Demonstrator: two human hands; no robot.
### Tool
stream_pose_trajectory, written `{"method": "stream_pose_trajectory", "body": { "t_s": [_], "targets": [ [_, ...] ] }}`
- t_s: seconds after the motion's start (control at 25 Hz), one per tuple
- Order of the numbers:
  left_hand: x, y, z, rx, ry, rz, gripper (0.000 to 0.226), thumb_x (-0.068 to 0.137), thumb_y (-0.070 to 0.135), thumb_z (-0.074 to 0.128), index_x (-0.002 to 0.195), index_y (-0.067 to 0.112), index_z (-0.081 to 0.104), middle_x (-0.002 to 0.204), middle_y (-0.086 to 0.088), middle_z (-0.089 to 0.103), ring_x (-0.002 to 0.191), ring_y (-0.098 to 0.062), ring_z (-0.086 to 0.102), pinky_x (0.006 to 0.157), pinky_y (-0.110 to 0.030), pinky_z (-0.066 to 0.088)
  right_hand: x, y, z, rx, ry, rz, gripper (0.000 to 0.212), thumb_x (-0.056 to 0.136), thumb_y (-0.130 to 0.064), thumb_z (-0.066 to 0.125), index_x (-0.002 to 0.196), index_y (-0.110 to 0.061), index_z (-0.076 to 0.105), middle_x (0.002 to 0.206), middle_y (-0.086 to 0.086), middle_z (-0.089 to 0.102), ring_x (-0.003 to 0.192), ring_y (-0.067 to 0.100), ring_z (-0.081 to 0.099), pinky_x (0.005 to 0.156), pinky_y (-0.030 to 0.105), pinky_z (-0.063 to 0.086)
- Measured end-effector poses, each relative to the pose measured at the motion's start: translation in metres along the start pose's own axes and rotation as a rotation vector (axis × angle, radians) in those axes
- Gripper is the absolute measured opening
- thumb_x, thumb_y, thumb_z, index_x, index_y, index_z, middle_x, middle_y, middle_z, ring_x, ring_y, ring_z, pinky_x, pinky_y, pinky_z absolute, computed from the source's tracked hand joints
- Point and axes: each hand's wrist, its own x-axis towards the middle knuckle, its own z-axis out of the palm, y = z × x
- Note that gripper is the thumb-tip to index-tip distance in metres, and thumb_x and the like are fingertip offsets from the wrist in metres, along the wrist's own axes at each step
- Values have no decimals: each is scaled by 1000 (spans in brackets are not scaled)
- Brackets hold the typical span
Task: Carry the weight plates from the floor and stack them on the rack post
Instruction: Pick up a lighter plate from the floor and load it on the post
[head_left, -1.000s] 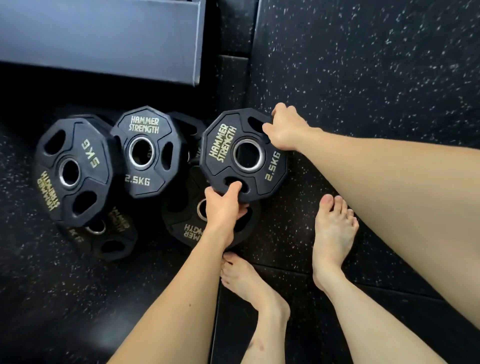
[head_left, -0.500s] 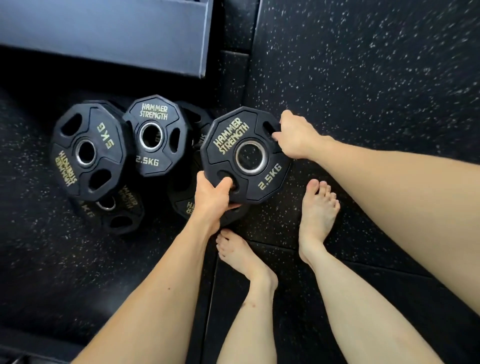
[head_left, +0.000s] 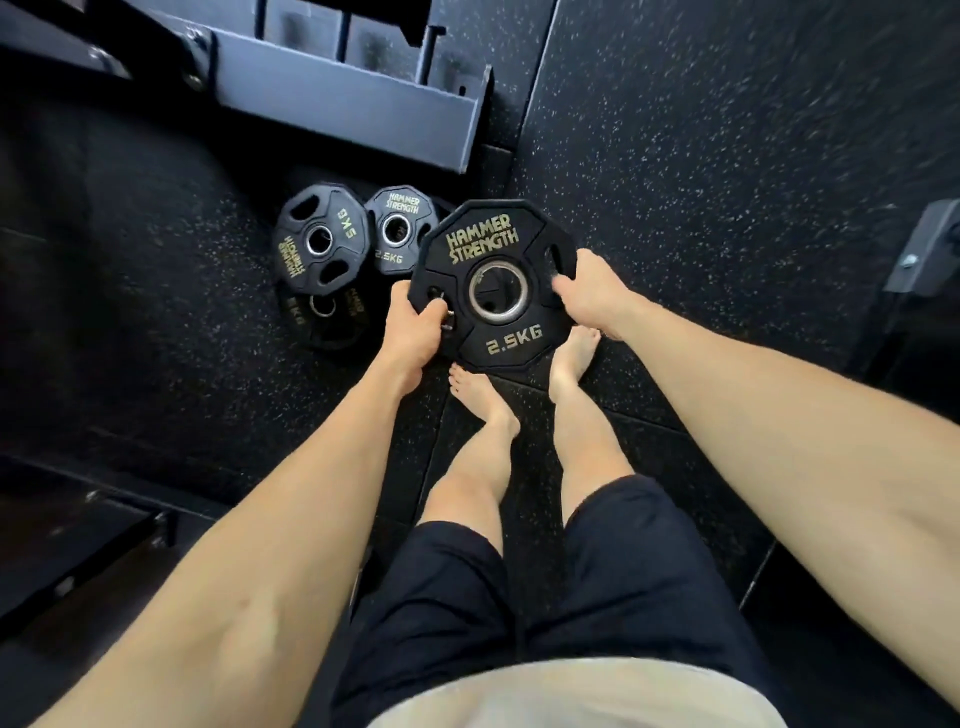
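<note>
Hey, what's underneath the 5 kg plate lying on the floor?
The 5 kg plate lies on another black plate; its steel-ringed hole and yellow lettering show. Most of it is covered, so its weight can't be read. Whether anything lies beneath it isn't visible.

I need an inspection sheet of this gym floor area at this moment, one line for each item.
Surface: black speckled rubber floor, seams visible.
Job's things: held 2.5 kg plate lifted off the floor; 5 kg plate and second 2.5 kg plate lying on the floor over other plates.
Clutter: nothing seen.
Grips: left hand and right hand clasp opposite edges of the held plate.
Cables: nothing seen.
Surroundings: grey metal rack base behind the plates; bare feet below the held plate.
</note>
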Motion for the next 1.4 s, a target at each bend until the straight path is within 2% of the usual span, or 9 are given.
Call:
{"method": "stream_pose_trajectory", "body": {
  "t_s": [0.16,0.32,0.44,0.6,0.72,0.92,1.12,1.28,1.4],
  "targets": [
    [-99,32,-48,-118,18,67,33,90,22,54,122,12,52,113,-3,62,102,-16,60,91,-38,53,-113,-41,-22,40,41,-84,57,102,-28,43,150,-4,26,154,13,33,140,30,35,113,40,31],
    [-186,63,-88,-318,71,178,23,91,17,50,112,14,57,104,2,60,94,-11,58,76,-25,50,-207,-75,-40,103,99,-231,54,97,-33,47,144,-7,37,143,9,47,131,26,45,109,46,39],
    [-245,81,-126,-567,59,276,11,94,20,47,91,19,57,91,0,62,85,-13,58,76,-29,47,-273,-105,-47,157,142,-367,43,92,-35,51,127,-10,51,125,7,60,116,24,56,97,44,48],
    [-307,76,-170,-670,113,536,19,100,30,42,103,20,58,92,7,64,87,-6,60,80,-24,49,-343,-138,-41,268,99,-519,20,98,-39,49,97,-21,56,91,-6,64,88,8,60,72,22,47],
    [-343,66,-191,-682,285,643,24,97,37,42,98,16,54,76,9,58,69,-4,54,65,-20,46,-376,-162,-30,211,69,-660,41,97,-55,34,85,-19,52,76,-9,59,64,-7,55,65,13,44],
    [-400,53,-194,-838,611,641,25,98,37,42,89,17,54,73,6,54,66,-5,50,59,-19,43,-404,-205,-22,110,-115,-875,44,93,-57,33,88,-18,53,75,-8,53,60,-6,52,61,17,46],
    [-471,32,-156,-1255,1024,478,21,93,43,51,82,30,63,81,4,61,80,-20,55,82,-47,47,-438,-236,2,-142,-452,-1083,36,101,-49,37,84,-24,55,67,-16,56,62,1,50,61,22,41],
    [-529,-4,-123,-1479,1279,432,20,99,35,50,103,22,64,112,-10,66,117,-36,59,102,-61,43,-474,-216,43,-290,-754,-1152,43,91,-62,42,83,-22,57,78,-5,57,73,13,52,67,36,43],
    [-580,-52,-93,-1474,1562,396,26,95,39,53,102,16,62,105,-16,60,106,-36,58,104,-65,38,-515,-176,82,-384,-972,-1154,41,88,-64,45,80,-26,57,81,-2,57,76,14,51,72,41,44]
  ]
}}
